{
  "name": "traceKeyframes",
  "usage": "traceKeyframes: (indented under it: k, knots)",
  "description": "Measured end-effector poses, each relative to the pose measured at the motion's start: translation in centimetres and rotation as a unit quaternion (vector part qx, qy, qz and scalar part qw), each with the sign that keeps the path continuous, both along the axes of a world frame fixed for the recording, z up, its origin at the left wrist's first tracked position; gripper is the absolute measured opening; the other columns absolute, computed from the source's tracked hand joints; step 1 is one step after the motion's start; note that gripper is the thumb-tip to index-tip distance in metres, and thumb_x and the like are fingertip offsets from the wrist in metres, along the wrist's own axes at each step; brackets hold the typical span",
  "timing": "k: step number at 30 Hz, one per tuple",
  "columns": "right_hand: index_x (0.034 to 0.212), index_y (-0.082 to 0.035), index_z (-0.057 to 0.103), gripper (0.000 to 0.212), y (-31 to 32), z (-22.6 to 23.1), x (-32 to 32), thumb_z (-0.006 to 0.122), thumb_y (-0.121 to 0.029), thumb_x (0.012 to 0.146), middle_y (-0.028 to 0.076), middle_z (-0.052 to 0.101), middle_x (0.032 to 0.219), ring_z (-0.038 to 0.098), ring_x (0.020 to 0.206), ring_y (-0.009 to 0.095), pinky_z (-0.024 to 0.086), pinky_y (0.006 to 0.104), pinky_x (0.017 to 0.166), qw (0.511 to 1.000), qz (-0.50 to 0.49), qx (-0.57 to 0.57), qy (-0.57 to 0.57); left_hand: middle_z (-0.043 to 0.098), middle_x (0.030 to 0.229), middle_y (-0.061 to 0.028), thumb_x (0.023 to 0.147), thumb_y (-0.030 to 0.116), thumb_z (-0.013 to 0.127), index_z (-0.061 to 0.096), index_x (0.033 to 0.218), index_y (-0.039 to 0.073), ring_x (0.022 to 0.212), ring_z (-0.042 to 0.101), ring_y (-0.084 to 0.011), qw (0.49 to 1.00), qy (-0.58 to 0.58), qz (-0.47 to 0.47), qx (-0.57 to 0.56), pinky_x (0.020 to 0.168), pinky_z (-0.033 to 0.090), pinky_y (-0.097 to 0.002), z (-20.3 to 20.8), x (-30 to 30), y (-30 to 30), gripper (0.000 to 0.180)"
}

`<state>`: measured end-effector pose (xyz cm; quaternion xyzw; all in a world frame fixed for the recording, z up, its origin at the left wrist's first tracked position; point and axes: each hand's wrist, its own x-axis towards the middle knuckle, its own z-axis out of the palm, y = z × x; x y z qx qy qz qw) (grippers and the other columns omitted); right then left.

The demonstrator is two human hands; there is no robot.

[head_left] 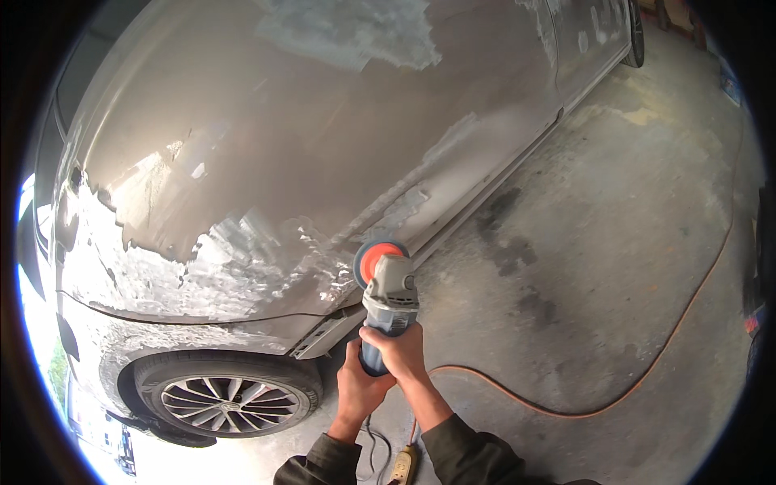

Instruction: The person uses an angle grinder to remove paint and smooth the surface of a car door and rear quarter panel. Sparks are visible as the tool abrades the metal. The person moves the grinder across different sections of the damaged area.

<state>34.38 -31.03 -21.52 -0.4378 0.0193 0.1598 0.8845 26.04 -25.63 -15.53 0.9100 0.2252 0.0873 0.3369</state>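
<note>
Both my hands are wrapped round the body of a grey angle grinder. My left hand grips the rear end of the body from the left. From the right, my right hand closes over it with the thumb on top. The grinder's round disc, orange with a dark rim, faces the lower part of a car's side panel, close to the sill. Whether the disc touches the panel cannot be told. Patches of pale filler and bare, scraped metal show on the grey-brown panel.
A car wheel with a silver spoked rim stands at lower left. An orange extension cord curves across the stained concrete floor. Its yellow socket end lies between my forearms, beside a dark cable. Dark items line the right edge.
</note>
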Motion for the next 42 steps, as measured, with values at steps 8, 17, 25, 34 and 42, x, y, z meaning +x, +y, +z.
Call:
traceKeyframes:
  k: [8,17,25,34,42]
  knots:
    - [0.102,0.005,0.070,0.025,1.9,2.8,-1.0,0.076,-0.002,0.079,0.011,0.072,0.091,0.071,0.080,0.020,0.058,0.0342,0.076,0.925,0.096,0.358,0.079,0.069,0.106,-0.0246,0.066,0.022,0.086,0.049,0.136,0.002,0.094,0.069,-0.0437,0.966,-0.013,0.007,0.260,0.079,0.055,-0.0481,4.0,-1.3,-0.2,0.082]
    - [0.103,0.004,0.070,0.026,1.0,3.8,3.0,0.075,-0.005,0.080,0.010,0.072,0.092,0.071,0.081,0.020,0.057,0.0333,0.077,0.909,0.070,0.405,0.069,0.069,0.108,-0.0232,0.066,0.024,0.085,0.048,0.141,0.006,0.097,0.068,-0.0427,0.952,0.018,-0.012,0.304,0.081,0.054,-0.0483,6.0,3.0,-1.7,0.085]
    - [0.105,0.002,0.063,0.027,-3.1,4.1,10.5,0.068,-0.014,0.083,0.014,0.068,0.094,0.069,0.085,0.025,0.058,0.0372,0.080,0.902,0.075,0.417,0.076,0.070,0.109,-0.0236,0.070,0.028,0.084,0.049,0.138,0.007,0.099,0.068,-0.0438,0.943,0.017,-0.063,0.326,0.081,0.054,-0.0501,7.4,10.1,-5.2,0.079]
    - [0.101,0.005,0.072,0.023,-1.6,5.8,6.8,0.075,-0.006,0.081,0.010,0.073,0.094,0.071,0.083,0.019,0.058,0.0326,0.078,0.901,0.035,0.424,0.081,0.069,0.109,-0.0229,0.068,0.028,0.086,0.048,0.139,0.005,0.098,0.068,-0.0427,0.940,0.009,-0.043,0.339,0.082,0.054,-0.0490,8.4,7.3,-5.0,0.083]
    - [0.103,0.001,0.065,0.027,-4.6,4.5,12.9,0.067,-0.021,0.087,0.013,0.069,0.092,0.069,0.085,0.024,0.057,0.0369,0.082,0.892,0.063,0.441,0.076,0.070,0.107,-0.0230,0.068,0.029,0.085,0.049,0.137,0.006,0.099,0.068,-0.0428,0.930,0.065,-0.050,0.358,0.082,0.054,-0.0503,8.9,13.6,-8.8,0.081]
